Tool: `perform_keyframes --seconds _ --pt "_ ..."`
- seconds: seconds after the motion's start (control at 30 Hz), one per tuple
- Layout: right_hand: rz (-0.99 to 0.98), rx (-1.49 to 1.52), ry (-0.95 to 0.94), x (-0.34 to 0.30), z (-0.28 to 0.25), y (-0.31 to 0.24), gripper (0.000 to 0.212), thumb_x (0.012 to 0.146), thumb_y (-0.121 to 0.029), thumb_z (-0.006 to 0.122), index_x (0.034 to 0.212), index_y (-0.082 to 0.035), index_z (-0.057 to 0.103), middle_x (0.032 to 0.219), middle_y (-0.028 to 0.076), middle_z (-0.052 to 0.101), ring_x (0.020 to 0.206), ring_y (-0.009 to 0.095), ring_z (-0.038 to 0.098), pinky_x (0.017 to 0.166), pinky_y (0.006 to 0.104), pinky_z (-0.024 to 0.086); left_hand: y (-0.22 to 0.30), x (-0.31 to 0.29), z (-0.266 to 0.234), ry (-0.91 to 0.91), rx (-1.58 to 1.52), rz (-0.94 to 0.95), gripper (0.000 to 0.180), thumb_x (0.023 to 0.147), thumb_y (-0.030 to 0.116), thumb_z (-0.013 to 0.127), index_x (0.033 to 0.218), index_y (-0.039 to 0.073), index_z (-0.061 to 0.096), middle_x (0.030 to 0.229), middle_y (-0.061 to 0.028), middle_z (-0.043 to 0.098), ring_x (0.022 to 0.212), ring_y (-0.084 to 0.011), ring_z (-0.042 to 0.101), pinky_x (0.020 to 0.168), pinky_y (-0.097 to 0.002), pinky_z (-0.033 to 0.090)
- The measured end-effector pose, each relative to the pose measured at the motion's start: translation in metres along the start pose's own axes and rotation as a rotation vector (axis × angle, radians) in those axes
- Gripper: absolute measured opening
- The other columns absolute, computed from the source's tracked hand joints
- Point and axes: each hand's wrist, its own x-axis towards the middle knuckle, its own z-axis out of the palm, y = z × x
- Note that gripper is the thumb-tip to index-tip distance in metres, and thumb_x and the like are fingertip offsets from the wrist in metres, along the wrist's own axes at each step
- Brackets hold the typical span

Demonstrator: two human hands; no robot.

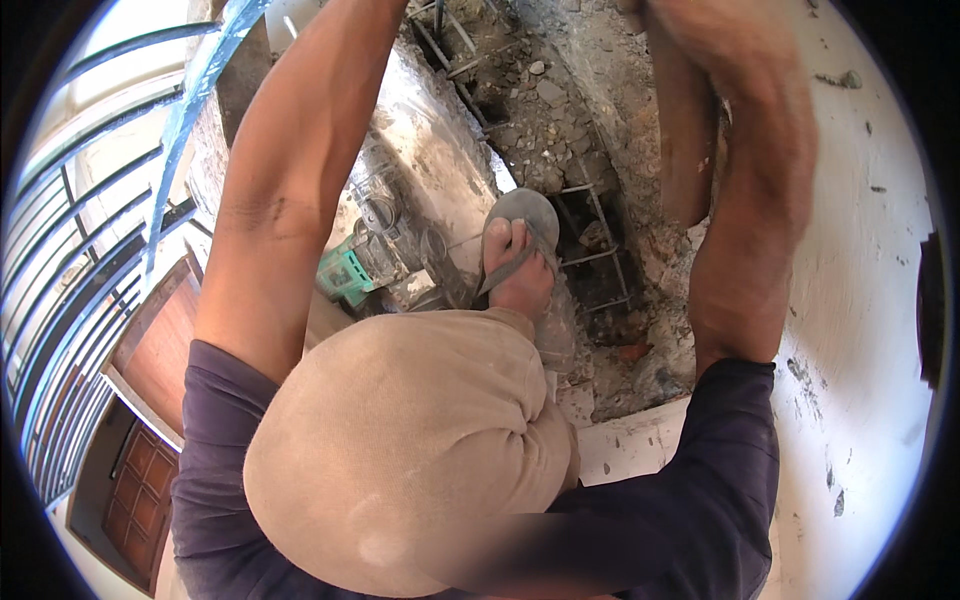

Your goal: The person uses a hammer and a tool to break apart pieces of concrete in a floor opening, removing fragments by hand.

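My left arm (285,170) reaches up past the top edge, and its hand is out of the picture. My right forearm (765,150) also rises to the top, where it blurs and bends inward, so its fingers do not show. Beside that forearm hangs a long brown shape (688,150) that I cannot make out. Between the arms lies a trench of broken concrete rubble (550,95) with a rebar cage (605,225) exposed in it. A foot in a grey flip-flop (540,210) stands at its left edge.
A dusty power tool with a green body (345,275) lies left of the foot. Rounded beige cloth (400,440) fills the lower middle. A white wall (850,270) runs along the right; a dark metal railing (75,210) and a brown wooden door (140,485) are on the left.
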Motion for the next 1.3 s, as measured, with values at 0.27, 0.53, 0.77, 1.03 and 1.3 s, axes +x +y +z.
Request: perform_keyframes --seconds 0.27,0.53,0.77,1.03,1.3 --pt "-0.208 -0.056 0.060 -0.001 0.002 0.015 0.027 0.087 -0.022 0.067 0.081 0.005 0.069 0.065 0.005 0.061 0.058 0.015 0.058 0.056 0.0330 0.046 0.016 -0.012 0.008 0.062 0.048 -0.038 0.046 0.084 0.044 0.079 0.087 -0.002 0.074 0.079 -0.0244 0.072 0.074 -0.0354 0.072 0.064 -0.0479 0.054" --pt "-0.045 -0.067 -0.218 0.007 0.023 0.034 0.030 0.082 -0.018 0.065 0.085 0.011 0.065 0.066 0.011 0.060 0.066 0.021 0.062 0.063 0.0410 0.049 -0.085 0.046 0.020 0.246 0.187 0.527 0.035 0.089 0.024 0.069 0.120 0.008 0.071 0.114 -0.0114 0.075 0.102 -0.0323 0.071 0.082 -0.0418 0.057" --pt "-0.099 0.244 0.064 -0.021 -0.004 0.003 0.024 0.088 -0.019 0.067 0.087 0.004 0.068 0.065 0.004 0.062 0.054 0.011 0.057 0.052 0.0300 0.045 -0.032 0.005 0.002 0.076 -0.053 0.150 0.018 0.084 0.020 0.074 0.074 0.007 0.066 0.070 -0.0055 0.067 0.063 -0.0189 0.060 0.056 -0.0378 0.048" --pt "0.118 0.079 -0.306 -0.022 0.016 0.074 0.021 0.086 -0.017 0.066 0.084 0.004 0.068 0.064 0.002 0.057 0.058 0.012 0.054 0.053 0.0326 0.043 -0.021 -0.064 0.018 -0.067 -0.217 0.308 0.036 0.088 0.029 0.075 0.118 0.008 0.070 0.100 -0.0110 0.074 0.085 -0.0271 0.068 0.073 -0.0416 0.056" --pt "0.274 0.221 -0.159 -0.084 -0.004 0.074 0.026 0.089 -0.025 0.074 0.082 -0.003 0.063 0.064 -0.001 0.056 0.055 0.008 0.053 0.052 0.0259 0.042 0.058 -0.081 -0.050 0.203 -0.224 0.014 0.017 0.086 0.010 0.077 0.081 0.006 0.061 0.071 -0.0004 0.058 0.065 -0.0113 0.049 0.056 -0.0332 0.042"
